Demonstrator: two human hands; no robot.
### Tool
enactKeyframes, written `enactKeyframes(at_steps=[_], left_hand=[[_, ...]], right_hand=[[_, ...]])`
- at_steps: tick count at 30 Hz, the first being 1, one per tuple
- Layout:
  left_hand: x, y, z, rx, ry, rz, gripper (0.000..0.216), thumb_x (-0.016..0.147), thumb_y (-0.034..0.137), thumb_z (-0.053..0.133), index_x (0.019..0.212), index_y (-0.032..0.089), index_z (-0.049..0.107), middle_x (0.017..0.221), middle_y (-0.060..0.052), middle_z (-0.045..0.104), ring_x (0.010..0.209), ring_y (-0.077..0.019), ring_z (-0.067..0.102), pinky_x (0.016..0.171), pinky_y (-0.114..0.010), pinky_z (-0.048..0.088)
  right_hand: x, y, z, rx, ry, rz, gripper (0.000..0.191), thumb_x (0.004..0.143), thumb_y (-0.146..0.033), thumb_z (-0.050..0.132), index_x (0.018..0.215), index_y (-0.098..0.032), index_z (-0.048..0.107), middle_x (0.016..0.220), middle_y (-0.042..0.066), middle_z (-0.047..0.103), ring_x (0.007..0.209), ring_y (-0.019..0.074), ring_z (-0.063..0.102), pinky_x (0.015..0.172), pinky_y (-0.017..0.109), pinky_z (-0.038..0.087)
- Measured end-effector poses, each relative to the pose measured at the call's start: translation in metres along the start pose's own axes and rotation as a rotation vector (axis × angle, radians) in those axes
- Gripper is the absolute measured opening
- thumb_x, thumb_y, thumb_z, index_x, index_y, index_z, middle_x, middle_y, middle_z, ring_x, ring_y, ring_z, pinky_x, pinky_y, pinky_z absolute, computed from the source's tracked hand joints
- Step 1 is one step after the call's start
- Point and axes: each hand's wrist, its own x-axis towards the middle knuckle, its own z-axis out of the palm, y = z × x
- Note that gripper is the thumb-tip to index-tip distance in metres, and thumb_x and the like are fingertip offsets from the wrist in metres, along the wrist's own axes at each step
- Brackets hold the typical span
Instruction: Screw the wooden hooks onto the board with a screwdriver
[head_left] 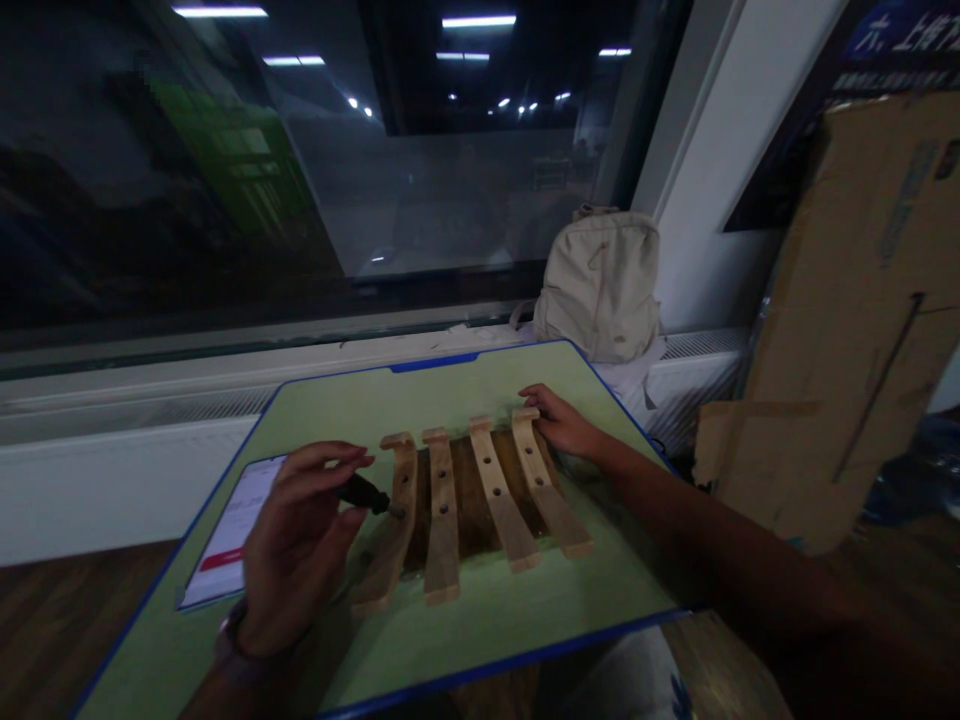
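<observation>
My left hand (300, 530) is closed on the black handle of a short screwdriver (365, 493). The screwdriver's tip points at the lower hole of the leftmost curved wooden piece (401, 490); whether it sits inside the hole I cannot tell. Several such pieces, each with two dark holes, lie side by side across a brown wooden board (474, 490). At the far end of the rightmost wooden piece (534, 465), my right hand (564, 425) grips its edge, with part of the fingers hidden behind the wood.
Everything rests on a green table (525, 625) with a blue rim. A phone (236, 535) with a lit screen lies left, partly behind my left hand. Beyond the table stand a beige backpack (600, 285) and a window. Large cardboard (847, 330) leans at the right.
</observation>
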Motion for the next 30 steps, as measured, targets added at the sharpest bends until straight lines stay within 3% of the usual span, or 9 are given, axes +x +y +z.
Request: enactKeyframes(at_steps=[3,7,11,14,18,21,24,27,30], left_hand=[[-0.001,-0.004,-0.003,0.101,0.058,0.028,0.032,0.082,0.011,0.079,0.110,0.025,0.075,0.109,-0.004,0.068,0.102,-0.0171,0.068,0.083,-0.026,0.062],[-0.007,-0.004,0.001,0.117,0.135,-0.109,0.037,0.090,0.012,0.071,0.124,0.027,0.070,0.112,-0.003,0.075,0.100,-0.0139,0.073,0.083,-0.021,0.061],[-0.004,0.001,0.007,-0.022,0.064,-0.067,0.030,0.093,0.012,0.066,0.119,0.027,0.070,0.110,-0.003,0.076,0.102,-0.0161,0.074,0.086,-0.026,0.063],[0.003,0.005,0.007,-0.101,-0.027,0.007,0.027,0.087,0.016,0.075,0.111,0.026,0.071,0.105,-0.005,0.076,0.101,-0.0202,0.073,0.082,-0.031,0.064],[0.004,0.006,0.005,-0.118,0.006,-0.010,0.037,0.081,0.008,0.078,0.111,0.027,0.068,0.101,-0.003,0.077,0.093,-0.0190,0.075,0.069,-0.026,0.064],[-0.002,0.007,0.006,-0.086,-0.001,-0.130,0.035,0.093,0.012,0.067,0.124,0.027,0.062,0.111,-0.004,0.078,0.103,-0.0201,0.076,0.084,-0.032,0.065],[-0.006,0.006,0.006,-0.075,-0.067,-0.120,0.036,0.097,0.016,0.061,0.130,0.030,0.058,0.114,-0.005,0.078,0.113,-0.0233,0.073,0.101,-0.044,0.060],[-0.005,0.005,0.005,-0.094,-0.104,-0.043,0.028,0.096,0.015,0.060,0.120,0.028,0.064,0.120,-0.007,0.074,0.109,-0.0246,0.073,0.093,-0.043,0.063],[-0.001,0.003,0.003,-0.093,-0.059,0.015,0.031,0.086,0.015,0.072,0.115,0.028,0.068,0.119,-0.008,0.068,0.105,-0.0238,0.071,0.084,-0.038,0.064]], right_hand=[[0.000,0.000,0.000,0.004,-0.003,-0.006,0.028,0.089,-0.021,0.058,0.115,-0.025,0.049,0.090,-0.001,0.060,0.080,0.0178,0.060,0.072,0.030,0.047],[0.000,-0.001,0.000,0.004,-0.004,-0.016,0.028,0.089,-0.021,0.059,0.115,-0.025,0.050,0.090,-0.001,0.060,0.081,0.0182,0.060,0.073,0.031,0.047],[0.001,-0.002,0.000,-0.002,-0.004,-0.019,0.028,0.088,-0.021,0.059,0.114,-0.024,0.050,0.089,-0.001,0.059,0.081,0.0186,0.060,0.073,0.031,0.047],[0.001,-0.003,0.000,-0.002,-0.008,-0.019,0.028,0.087,-0.021,0.060,0.114,-0.024,0.051,0.089,-0.001,0.060,0.083,0.0184,0.060,0.075,0.031,0.047],[0.001,-0.002,0.001,-0.002,-0.005,-0.010,0.029,0.087,-0.019,0.059,0.115,-0.024,0.052,0.089,-0.001,0.061,0.082,0.0176,0.060,0.073,0.030,0.047],[0.002,-0.001,0.002,-0.006,0.010,-0.006,0.029,0.086,-0.018,0.058,0.114,-0.023,0.052,0.087,-0.002,0.059,0.081,0.0169,0.059,0.074,0.030,0.046],[0.003,0.000,0.001,-0.006,0.019,-0.004,0.029,0.086,-0.017,0.059,0.114,-0.023,0.052,0.085,-0.003,0.059,0.080,0.0171,0.059,0.075,0.030,0.046],[0.002,0.000,0.001,0.003,0.025,-0.005,0.030,0.086,-0.018,0.059,0.114,-0.023,0.053,0.087,-0.002,0.060,0.083,0.0180,0.059,0.076,0.031,0.047],[0.001,-0.002,0.001,0.014,0.021,-0.005,0.030,0.085,-0.020,0.059,0.114,-0.025,0.052,0.088,-0.001,0.060,0.083,0.0190,0.059,0.076,0.032,0.047]])
